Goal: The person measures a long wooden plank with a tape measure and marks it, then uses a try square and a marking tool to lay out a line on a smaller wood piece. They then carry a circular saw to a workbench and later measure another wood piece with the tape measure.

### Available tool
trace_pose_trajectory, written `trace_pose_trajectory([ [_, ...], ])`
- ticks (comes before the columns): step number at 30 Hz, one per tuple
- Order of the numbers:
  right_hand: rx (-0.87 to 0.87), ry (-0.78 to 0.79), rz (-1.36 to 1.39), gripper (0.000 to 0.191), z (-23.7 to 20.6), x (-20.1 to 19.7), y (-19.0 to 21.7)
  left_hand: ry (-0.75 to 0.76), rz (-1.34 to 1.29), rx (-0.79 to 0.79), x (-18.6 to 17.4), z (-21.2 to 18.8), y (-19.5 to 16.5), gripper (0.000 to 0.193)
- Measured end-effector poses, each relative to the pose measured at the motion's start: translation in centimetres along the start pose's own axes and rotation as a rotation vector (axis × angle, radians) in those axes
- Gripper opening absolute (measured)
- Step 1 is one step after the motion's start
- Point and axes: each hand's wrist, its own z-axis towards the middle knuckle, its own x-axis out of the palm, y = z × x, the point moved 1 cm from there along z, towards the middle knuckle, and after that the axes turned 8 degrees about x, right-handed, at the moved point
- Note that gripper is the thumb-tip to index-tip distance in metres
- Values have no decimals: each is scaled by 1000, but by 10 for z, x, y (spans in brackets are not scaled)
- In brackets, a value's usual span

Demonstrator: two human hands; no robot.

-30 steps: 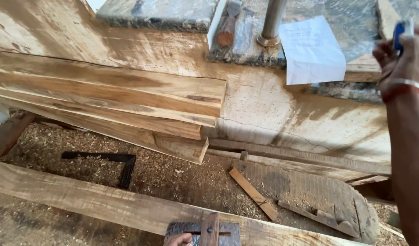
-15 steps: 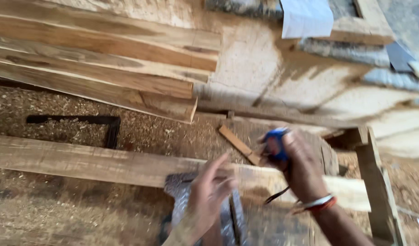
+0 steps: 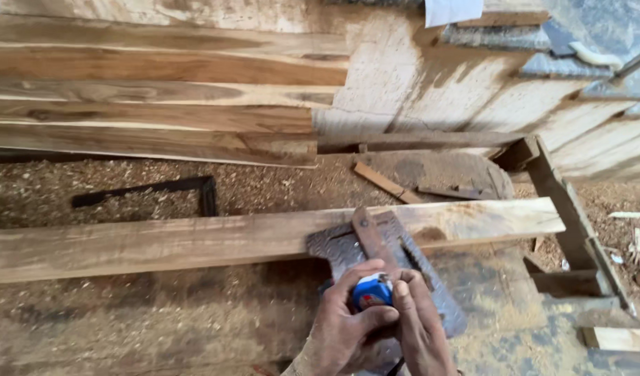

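Sawdust-strewn floor, stacked boards (image 3: pixel 160 90) behind, both hands (image 3: pixel 344 327) (image 3: pixel 421 327) pinching blue tape measure (image 3: pixel 372 291) (over metal plate (image 3: pixel 431 292)), plank (image 3: pixel 194 240) alongside.

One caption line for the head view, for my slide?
Both hands hold a small blue tape measure over a rusty metal plate beside a long wooden plank.

Woodworking shop — stacked planks (image 3: pixel 160 97), sawdust floor (image 3: pixel 278 184)
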Motion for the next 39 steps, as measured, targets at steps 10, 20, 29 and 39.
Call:
trace_pose_trajectory([
  [10,-605,122,-671,26,-2,17,15,-350,314,193,-44,-17,-29,36],
  [20,-55,363,-383,27,82,-68,35,42,818,387,20,31,2,40],
  [29,120,197,17,14,178,-170,7,55,1065,109,-6,62,41,33],
  [39,4,65,577,11,223,-206,-52,-102,1325,107,-44,72,82,13],
])
